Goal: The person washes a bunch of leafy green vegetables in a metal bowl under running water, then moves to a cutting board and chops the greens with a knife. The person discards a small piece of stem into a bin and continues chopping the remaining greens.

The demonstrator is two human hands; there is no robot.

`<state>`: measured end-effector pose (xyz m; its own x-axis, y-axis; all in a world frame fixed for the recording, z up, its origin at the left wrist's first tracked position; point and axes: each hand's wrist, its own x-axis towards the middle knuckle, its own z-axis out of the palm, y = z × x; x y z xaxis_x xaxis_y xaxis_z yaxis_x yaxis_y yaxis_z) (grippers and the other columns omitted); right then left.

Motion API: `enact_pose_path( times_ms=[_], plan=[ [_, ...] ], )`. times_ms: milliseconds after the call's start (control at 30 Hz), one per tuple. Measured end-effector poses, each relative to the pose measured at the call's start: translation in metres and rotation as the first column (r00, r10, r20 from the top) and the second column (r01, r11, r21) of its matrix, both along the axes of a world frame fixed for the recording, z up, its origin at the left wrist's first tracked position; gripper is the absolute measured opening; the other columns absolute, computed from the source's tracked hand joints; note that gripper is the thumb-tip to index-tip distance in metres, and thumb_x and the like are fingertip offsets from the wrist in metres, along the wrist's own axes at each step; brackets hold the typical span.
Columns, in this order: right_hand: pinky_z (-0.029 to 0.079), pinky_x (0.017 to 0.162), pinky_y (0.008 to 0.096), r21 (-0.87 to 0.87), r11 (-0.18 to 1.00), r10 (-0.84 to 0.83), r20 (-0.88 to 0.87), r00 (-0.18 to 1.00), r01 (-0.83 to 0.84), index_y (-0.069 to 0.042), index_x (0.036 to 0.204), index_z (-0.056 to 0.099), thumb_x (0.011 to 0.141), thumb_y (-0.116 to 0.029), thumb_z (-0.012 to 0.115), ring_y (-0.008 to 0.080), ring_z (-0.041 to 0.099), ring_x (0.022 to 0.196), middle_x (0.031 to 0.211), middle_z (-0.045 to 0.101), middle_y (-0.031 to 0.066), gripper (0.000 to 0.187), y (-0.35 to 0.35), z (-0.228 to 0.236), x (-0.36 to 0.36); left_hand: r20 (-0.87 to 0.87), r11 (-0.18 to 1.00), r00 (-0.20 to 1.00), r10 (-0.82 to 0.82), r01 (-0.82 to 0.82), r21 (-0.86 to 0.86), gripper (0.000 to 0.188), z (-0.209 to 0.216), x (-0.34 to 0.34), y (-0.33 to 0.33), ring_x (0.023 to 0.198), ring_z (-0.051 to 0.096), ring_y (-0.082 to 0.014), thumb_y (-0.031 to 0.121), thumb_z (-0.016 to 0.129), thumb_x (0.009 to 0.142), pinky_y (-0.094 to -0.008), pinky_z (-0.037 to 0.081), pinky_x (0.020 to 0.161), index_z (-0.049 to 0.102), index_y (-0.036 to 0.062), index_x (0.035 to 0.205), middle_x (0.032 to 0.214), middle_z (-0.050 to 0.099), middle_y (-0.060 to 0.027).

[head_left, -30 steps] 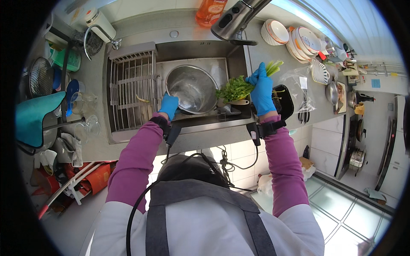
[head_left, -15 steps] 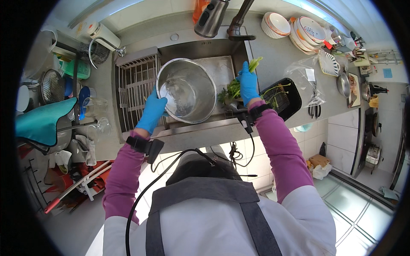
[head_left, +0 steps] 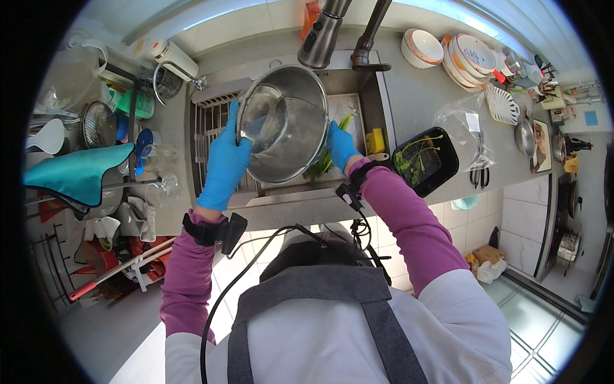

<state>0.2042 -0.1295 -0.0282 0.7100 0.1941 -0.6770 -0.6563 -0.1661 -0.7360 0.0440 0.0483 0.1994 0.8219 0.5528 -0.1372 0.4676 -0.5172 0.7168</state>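
Observation:
A steel bowl (head_left: 291,137) is tilted over the sink, its inside wet and shiny. My left hand (head_left: 225,160), in a blue glove, grips the bowl's left rim. My right hand (head_left: 342,147), gloved too, is closed round a bunch of leafy greens (head_left: 321,168) and presses against the bowl's right side. Green stalks (head_left: 347,119) stick out above that hand, while leaves hang below it, partly behind the bowl. The right fingertips are partly hidden.
A wire rack (head_left: 206,131) spans the left of the sink (head_left: 371,96). At its right lies a yellow sponge (head_left: 375,141), then a black tray (head_left: 441,168) with stems. The faucet (head_left: 318,41) rises behind. Bowls (head_left: 422,48) and kitchen scissors (head_left: 480,174) sit on the right counter.
The bowl has been raised and tilted, my left hand lifting with it. My right hand has moved left with the greens to the bowl's side, uncovering the sponge.

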Motion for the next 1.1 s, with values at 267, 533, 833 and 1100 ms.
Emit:
enact_pose_path(
  times_ms=[267, 533, 833, 1100],
  plan=[
    [0.036, 0.050, 0.0286, 0.361, 0.925, -0.048, -0.188, 0.981, 0.115, -0.012, 0.078, 0.054, 0.093, -0.032, 0.050, 0.0142, 0.042, 0.052, 0.064, 0.049, 0.0011, 0.026, 0.010, 0.020, -0.015, 0.175, 0.932, 0.979, -0.102, 0.032, 0.362, 0.076, 0.001, 0.008, -0.003, 0.071, 0.056, -0.0249, -0.002, 0.051, 0.080, -0.0369, 0.047, 0.066, 0.023, 0.0260, 0.145, 0.089, 0.055, -0.0130],
    [0.040, 0.052, 0.0298, 0.318, 0.927, -0.132, -0.225, 0.965, 0.200, -0.011, 0.075, 0.053, 0.093, -0.031, 0.052, 0.0145, 0.040, 0.050, 0.061, 0.044, -0.0004, 0.027, 0.003, 0.040, -0.008, 0.169, 0.863, 0.968, -0.184, 0.077, 0.499, 0.078, -0.003, 0.014, -0.004, 0.063, 0.052, -0.0248, -0.005, 0.052, 0.078, -0.0357, 0.046, 0.058, 0.024, 0.0248, 0.145, 0.082, 0.050, -0.0111],
    [0.045, 0.057, 0.0325, 0.406, 0.874, -0.204, -0.192, 0.960, 0.267, -0.010, 0.072, 0.049, 0.092, -0.032, 0.054, 0.0154, 0.040, 0.049, 0.056, 0.040, 0.0002, 0.030, -0.006, 0.061, 0.013, 0.184, 0.747, 0.938, -0.294, 0.105, 0.657, 0.082, -0.006, 0.012, -0.004, 0.061, 0.048, -0.0215, -0.007, 0.055, 0.073, -0.0355, 0.044, 0.053, 0.026, 0.0221, 0.145, 0.075, 0.045, -0.0075],
    [0.047, 0.056, 0.0326, 0.223, 0.966, -0.187, 0.241, 0.952, 0.134, -0.005, 0.076, 0.053, 0.090, -0.035, 0.056, 0.0162, 0.046, 0.052, 0.062, 0.048, 0.0043, 0.034, -0.015, 0.094, 0.064, 0.073, 0.615, 0.935, -0.348, 0.170, 0.770, 0.085, -0.015, 0.004, 0.006, 0.062, 0.048, -0.0197, -0.007, 0.057, 0.071, -0.0330, 0.046, 0.053, 0.027, 0.0216, 0.145, 0.075, 0.042, -0.0058]
  ],
)
